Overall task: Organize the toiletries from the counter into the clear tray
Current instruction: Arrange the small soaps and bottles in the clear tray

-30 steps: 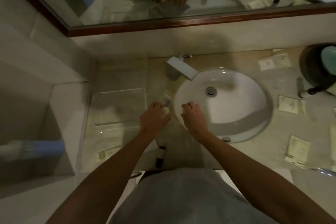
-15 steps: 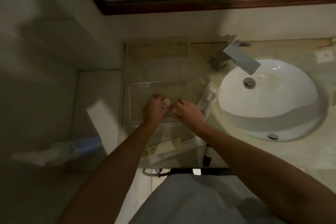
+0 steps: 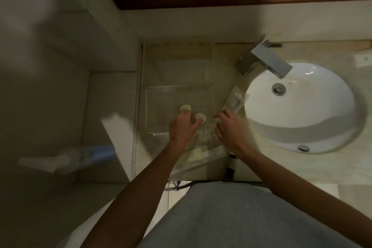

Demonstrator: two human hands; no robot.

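Observation:
The clear tray (image 3: pixel 153 94) sits on the counter left of the sink. Two small bottles with pale round caps stand inside it: one cap (image 3: pixel 185 107) just beyond my fingertips, the other (image 3: pixel 200 117) against my fingers. My left hand (image 3: pixel 180 127) reaches over the tray's near wall and curls around the nearer bottle. My right hand (image 3: pixel 229 129) hovers at the tray's right wall with fingers loosely apart and nothing in it. A plastic-wrapped packet (image 3: pixel 234 99) lies just beyond that hand, between tray and sink.
A pale sachet and a long wrapped item (image 3: pixel 201 153) lie near the counter's front edge, with a small dark bottle (image 3: pixel 231 165) beside them. The white sink (image 3: pixel 302 110) and steel faucet (image 3: pixel 263 60) are to the right. Another sachet (image 3: pixel 362 59) lies far right. A mirror hangs above.
The view swung left from the sink to the tray. My left hand carried a small capped bottle into the tray, where two caps now show; my right hand drew back to the tray's right wall.

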